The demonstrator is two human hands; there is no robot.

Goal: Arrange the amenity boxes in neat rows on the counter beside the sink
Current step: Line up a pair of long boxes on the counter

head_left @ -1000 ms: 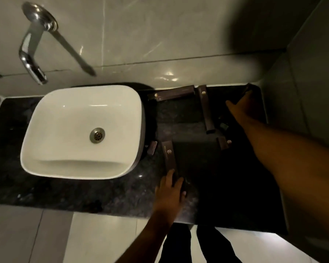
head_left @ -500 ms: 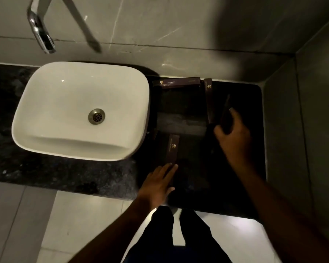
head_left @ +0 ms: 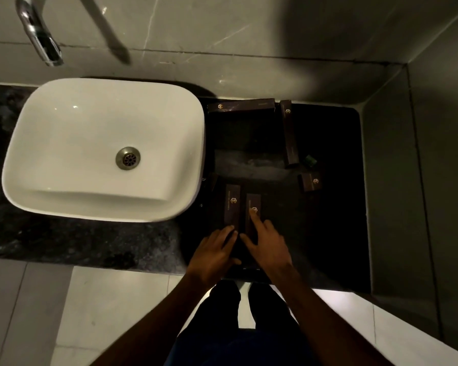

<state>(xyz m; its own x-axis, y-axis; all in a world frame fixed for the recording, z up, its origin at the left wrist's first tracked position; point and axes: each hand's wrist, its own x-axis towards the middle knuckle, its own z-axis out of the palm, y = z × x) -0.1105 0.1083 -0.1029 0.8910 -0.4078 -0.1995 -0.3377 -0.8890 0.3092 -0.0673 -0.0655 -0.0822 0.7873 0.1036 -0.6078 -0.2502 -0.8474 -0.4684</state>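
Two long dark brown amenity boxes lie side by side near the front of the black counter point(head_left: 336, 233), right of the sink: a left box point(head_left: 232, 207) and a right box point(head_left: 253, 203). My left hand point(head_left: 214, 256) rests flat with its fingertips on the left box's near end. My right hand point(head_left: 269, 247) holds the right box, with the index finger along its top and the thumb at its left side. Another long box point(head_left: 241, 105) lies crosswise at the back. A third long one point(head_left: 290, 133) points away from me. A short box point(head_left: 310, 181) sits further right.
The white basin point(head_left: 64, 133) fills the left, with a chrome tap point(head_left: 41, 46) above it. A small box point(head_left: 212, 180) is tucked against the basin's right side. A small green object point(head_left: 310, 161) lies by the upright long box. Walls close the back and the right.
My right hand came from the back right of the counter with a long box and set it down beside the box under my left hand. The camera view shifted.
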